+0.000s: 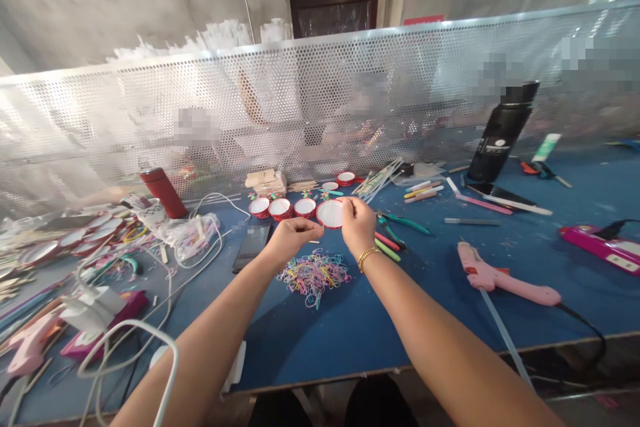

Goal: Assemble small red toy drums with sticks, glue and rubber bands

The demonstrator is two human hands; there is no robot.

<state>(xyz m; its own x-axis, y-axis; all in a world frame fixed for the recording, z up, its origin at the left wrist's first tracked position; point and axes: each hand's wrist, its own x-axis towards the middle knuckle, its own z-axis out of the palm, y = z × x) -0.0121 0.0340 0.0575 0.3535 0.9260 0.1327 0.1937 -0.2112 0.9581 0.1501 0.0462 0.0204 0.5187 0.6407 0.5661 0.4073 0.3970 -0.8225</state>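
My right hand (359, 225), with a gold bracelet at the wrist, grips a small toy drum (329, 213) by its right edge. The drum has a white face and a red rim, and a small green and red figure shows at its top. Just left of it, my left hand (291, 239) is closed in a pinch near the drum's lower edge; what its fingertips hold is too small to make out. Below both hands lies a pile of coloured rubber bands (315, 273). Similar small drums (280, 207) stand in a row behind my left hand.
A pink glue gun (505, 277), teal-handled pliers (407, 223) and a black bottle (499, 137) are to the right. At left are a red bottle (164, 192), looping white cables (165, 340) and more drums (40, 252). A perforated metal screen (310, 100) runs behind the blue table (350, 340).
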